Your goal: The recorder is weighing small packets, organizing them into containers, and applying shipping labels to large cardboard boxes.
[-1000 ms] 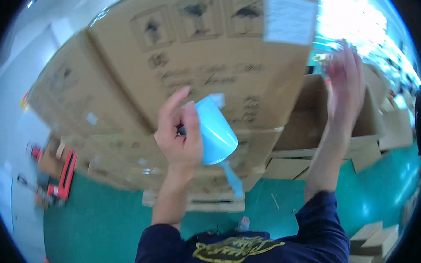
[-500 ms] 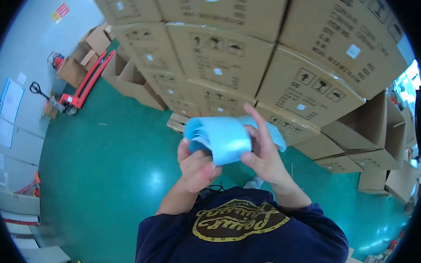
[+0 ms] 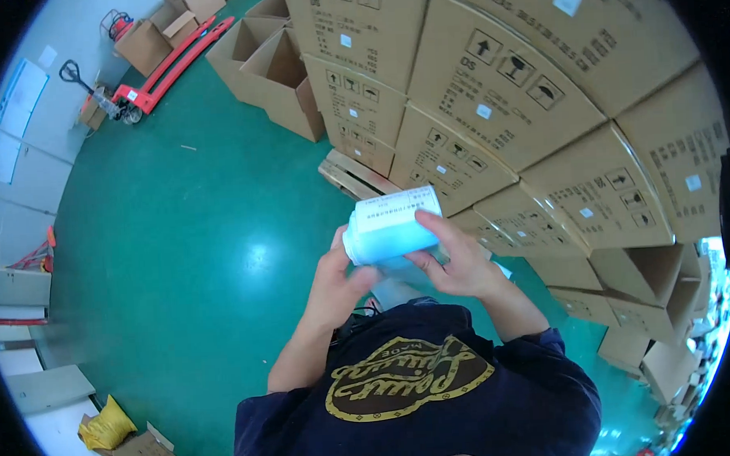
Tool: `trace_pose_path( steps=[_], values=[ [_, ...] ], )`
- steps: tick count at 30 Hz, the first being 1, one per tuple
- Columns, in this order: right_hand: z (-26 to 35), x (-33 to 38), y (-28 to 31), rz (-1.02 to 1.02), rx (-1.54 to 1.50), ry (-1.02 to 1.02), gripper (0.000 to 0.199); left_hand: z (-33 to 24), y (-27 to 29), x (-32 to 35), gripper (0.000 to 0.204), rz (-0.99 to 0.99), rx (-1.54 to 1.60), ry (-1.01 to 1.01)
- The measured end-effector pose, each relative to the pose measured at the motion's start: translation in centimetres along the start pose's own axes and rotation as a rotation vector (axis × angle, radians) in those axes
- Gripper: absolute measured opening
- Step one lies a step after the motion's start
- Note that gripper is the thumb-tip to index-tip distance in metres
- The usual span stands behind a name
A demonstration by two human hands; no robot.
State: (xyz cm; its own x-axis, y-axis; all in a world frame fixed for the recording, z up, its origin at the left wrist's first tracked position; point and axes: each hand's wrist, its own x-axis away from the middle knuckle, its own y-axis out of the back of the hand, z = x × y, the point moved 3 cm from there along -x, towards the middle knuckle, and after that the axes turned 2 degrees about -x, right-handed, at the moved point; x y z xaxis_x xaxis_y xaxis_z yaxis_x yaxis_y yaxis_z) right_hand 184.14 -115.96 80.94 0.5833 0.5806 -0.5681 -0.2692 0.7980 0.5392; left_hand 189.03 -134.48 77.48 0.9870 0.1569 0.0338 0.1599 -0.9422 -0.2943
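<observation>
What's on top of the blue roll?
A white label lies along the top of the blue roll, with a fingertip of the right hand near the label's lower edge. The roll's underside faces away, so anything stuck there is hidden.

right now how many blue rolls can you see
1. The blue roll is near the middle of the view, between the left hand and right hand. Others may be hidden behind or inside the boxes.

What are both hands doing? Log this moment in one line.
Left hand: at left end of light-blue roll | Right hand: gripping right end | White label on roll | Background: stacked cartons, red pallet jack
</observation>
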Motion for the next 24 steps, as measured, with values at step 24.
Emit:
trace_pose_path(
  steps=[24],
  values=[
    [-10.6, -20.3, -1.7, -0.038, 0.124, -0.198, 0.034, -5.2, 4.8, -24.5, 0.026, 0.539, -1.008, -0.608]
  ],
)
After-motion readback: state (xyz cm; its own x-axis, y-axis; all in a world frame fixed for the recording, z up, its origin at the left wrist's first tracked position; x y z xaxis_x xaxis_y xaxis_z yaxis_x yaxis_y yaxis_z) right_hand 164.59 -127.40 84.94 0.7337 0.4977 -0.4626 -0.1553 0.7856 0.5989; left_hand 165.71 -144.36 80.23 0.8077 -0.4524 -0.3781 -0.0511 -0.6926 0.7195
